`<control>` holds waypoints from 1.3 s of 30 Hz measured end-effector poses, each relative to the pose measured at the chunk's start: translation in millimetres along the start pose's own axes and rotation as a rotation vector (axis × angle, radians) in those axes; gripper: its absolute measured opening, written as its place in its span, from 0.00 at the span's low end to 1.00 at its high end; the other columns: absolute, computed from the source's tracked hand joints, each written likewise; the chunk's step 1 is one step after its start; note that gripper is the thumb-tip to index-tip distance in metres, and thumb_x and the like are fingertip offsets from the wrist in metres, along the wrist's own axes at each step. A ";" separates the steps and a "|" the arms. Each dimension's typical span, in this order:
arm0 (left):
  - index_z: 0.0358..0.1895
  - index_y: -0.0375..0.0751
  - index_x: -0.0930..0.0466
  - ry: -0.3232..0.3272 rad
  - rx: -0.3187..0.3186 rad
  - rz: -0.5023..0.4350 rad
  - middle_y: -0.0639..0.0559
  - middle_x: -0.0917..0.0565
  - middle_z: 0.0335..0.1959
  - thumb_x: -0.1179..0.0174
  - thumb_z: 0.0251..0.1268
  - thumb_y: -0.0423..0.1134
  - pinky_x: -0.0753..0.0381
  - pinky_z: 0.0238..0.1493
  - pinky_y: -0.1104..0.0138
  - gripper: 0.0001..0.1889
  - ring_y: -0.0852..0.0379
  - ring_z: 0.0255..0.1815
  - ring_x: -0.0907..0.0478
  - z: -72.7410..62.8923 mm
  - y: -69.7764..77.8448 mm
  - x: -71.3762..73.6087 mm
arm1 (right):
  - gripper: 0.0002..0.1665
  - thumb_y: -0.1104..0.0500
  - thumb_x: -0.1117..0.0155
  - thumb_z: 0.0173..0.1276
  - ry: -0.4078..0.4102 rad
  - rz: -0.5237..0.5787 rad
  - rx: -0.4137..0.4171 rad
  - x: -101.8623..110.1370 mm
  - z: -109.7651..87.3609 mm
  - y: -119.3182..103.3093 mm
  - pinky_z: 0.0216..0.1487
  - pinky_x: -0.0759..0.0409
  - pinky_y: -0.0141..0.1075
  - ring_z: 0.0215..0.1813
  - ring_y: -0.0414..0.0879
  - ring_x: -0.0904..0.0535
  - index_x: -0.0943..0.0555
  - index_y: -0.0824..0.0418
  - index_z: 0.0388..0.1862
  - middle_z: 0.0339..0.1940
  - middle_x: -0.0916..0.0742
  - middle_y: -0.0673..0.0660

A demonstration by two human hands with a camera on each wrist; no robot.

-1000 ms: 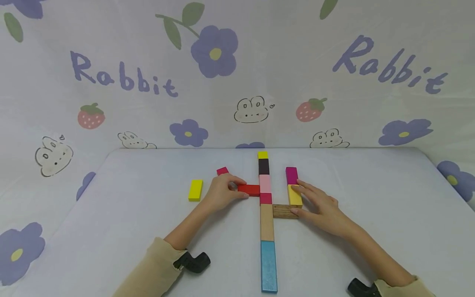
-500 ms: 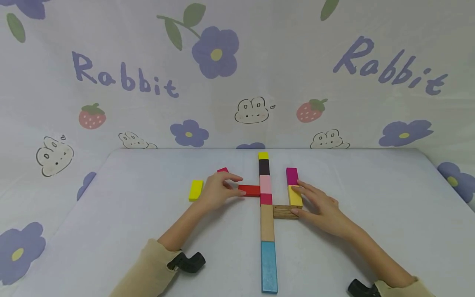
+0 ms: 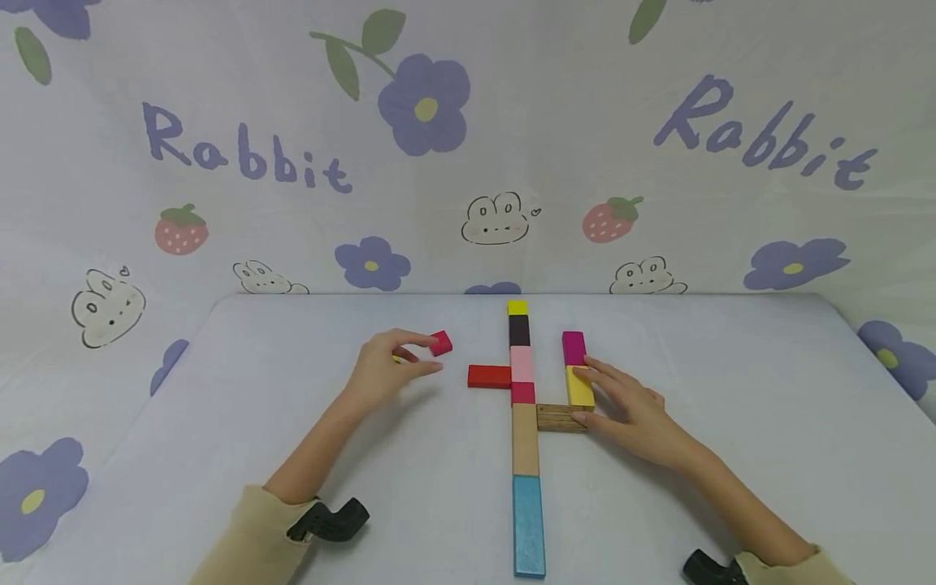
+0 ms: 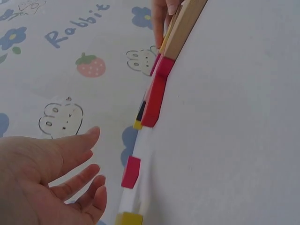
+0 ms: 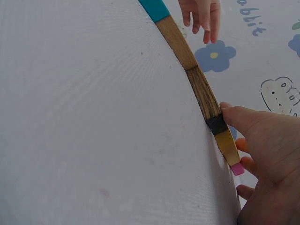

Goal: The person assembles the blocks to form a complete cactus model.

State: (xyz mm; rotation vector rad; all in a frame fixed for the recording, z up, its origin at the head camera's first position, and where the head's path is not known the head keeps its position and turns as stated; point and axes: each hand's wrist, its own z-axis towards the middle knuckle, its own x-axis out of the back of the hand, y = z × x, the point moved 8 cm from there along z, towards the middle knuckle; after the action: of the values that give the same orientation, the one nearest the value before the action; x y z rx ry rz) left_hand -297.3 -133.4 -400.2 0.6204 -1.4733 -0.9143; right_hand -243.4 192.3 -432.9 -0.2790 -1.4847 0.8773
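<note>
My left hand [image 3: 383,370] hovers on the left side with thumb and fingers apart, holding nothing. It mostly hides a yellow block in the head view; that yellow block [image 4: 132,219] lies low in the left wrist view. Just beyond the fingertips is a small crimson block [image 3: 440,343]. A red block [image 3: 489,376] lies sideways against the central row. On the right, my right hand [image 3: 636,410] rests its thumb on the wood-grained block [image 3: 560,418]. Its fingers touch the golden-yellow block [image 3: 581,386], which has a magenta block [image 3: 574,348] at its far end.
The central row runs away from me: a long blue block [image 3: 529,526], a tan block [image 3: 525,439], a crimson one, a pink block [image 3: 522,363], a black block [image 3: 519,330] and a yellow block [image 3: 517,308] at the far end. A patterned cloth [image 3: 556,97] hangs behind the white table [image 3: 695,357].
My left hand has let go of the red block and moved left, over the yellow block, uncovering the small crimson block. My right hand stays where it was.
</note>
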 end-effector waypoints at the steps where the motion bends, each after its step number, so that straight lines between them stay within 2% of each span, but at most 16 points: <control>1: 0.61 0.40 0.13 0.003 0.004 0.007 0.42 0.16 0.62 0.26 0.66 0.40 0.17 0.44 0.66 0.21 0.44 0.53 0.17 0.1 -1.9 3.3 | 0.40 0.49 0.28 0.71 0.000 0.001 0.002 -0.1 0.0 0.0 0.66 0.48 0.82 0.81 0.72 0.42 0.27 0.59 0.78 0.83 0.32 0.66; 8: 0.65 0.38 0.16 0.017 0.031 0.034 0.40 0.20 0.69 0.29 0.69 0.40 0.14 0.54 0.57 0.23 0.38 0.62 0.20 2.5 -21.6 20.7 | 0.40 0.49 0.28 0.71 0.002 -0.001 0.000 0.0 0.0 -0.1 0.66 0.48 0.82 0.81 0.72 0.41 0.27 0.59 0.78 0.83 0.32 0.66; 12: 0.67 0.39 0.17 0.021 0.065 0.023 0.40 0.23 0.71 0.29 0.70 0.41 0.15 0.57 0.56 0.24 0.37 0.66 0.23 4.3 -35.3 28.6 | 0.40 0.49 0.28 0.71 0.001 -0.004 -0.003 0.3 -0.1 -0.3 0.66 0.48 0.82 0.81 0.72 0.42 0.27 0.59 0.78 0.83 0.32 0.66; 16: 0.69 0.40 0.19 -0.005 0.104 -0.005 0.40 0.25 0.73 0.29 0.70 0.41 0.17 0.61 0.55 0.26 0.37 0.68 0.25 6.2 -48.5 33.1 | 0.40 0.49 0.28 0.71 -0.001 -0.002 -0.005 0.3 -0.2 -0.8 0.66 0.48 0.82 0.81 0.72 0.41 0.27 0.59 0.78 0.83 0.33 0.66; 20: 0.71 0.40 0.21 -0.064 0.125 -0.025 0.40 0.24 0.73 0.30 0.71 0.41 0.20 0.65 0.52 0.27 0.38 0.69 0.26 7.4 -58.1 33.9 | 0.40 0.49 0.28 0.71 0.002 -0.003 0.000 0.5 -0.2 -1.5 0.65 0.48 0.83 0.81 0.73 0.41 0.27 0.59 0.78 0.83 0.32 0.66; 27: 0.72 0.37 0.23 -0.160 0.092 -0.030 0.36 0.23 0.71 0.29 0.69 0.39 0.25 0.71 0.45 0.30 0.36 0.70 0.28 6.9 -67.0 33.8 | 0.40 0.49 0.28 0.71 0.006 -0.005 0.003 0.5 -0.1 -1.3 0.65 0.48 0.82 0.81 0.73 0.41 0.27 0.59 0.78 0.83 0.32 0.67; 34: 0.72 0.38 0.23 -0.209 0.084 -0.013 0.36 0.23 0.69 0.26 0.66 0.38 0.26 0.68 0.51 0.31 0.39 0.65 0.28 5.6 -74.4 32.2 | 0.40 0.49 0.28 0.71 0.004 -0.004 0.002 0.6 -0.1 -1.1 0.65 0.48 0.82 0.81 0.72 0.41 0.27 0.59 0.78 0.83 0.32 0.66; 39: 0.73 0.38 0.24 -0.243 0.061 0.003 0.35 0.24 0.69 0.25 0.64 0.38 0.26 0.67 0.52 0.33 0.40 0.63 0.28 4.8 -76.6 31.6 | 0.40 0.49 0.28 0.71 0.002 -0.007 0.002 0.5 0.0 -0.7 0.65 0.48 0.83 0.81 0.72 0.41 0.27 0.59 0.78 0.83 0.32 0.66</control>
State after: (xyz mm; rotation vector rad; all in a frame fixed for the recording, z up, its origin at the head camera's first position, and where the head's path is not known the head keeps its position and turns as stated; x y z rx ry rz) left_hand -316.3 -200.1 -445.8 0.5661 -1.7232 -0.9719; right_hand -243.2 192.2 -432.1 -0.2726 -1.4825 0.8726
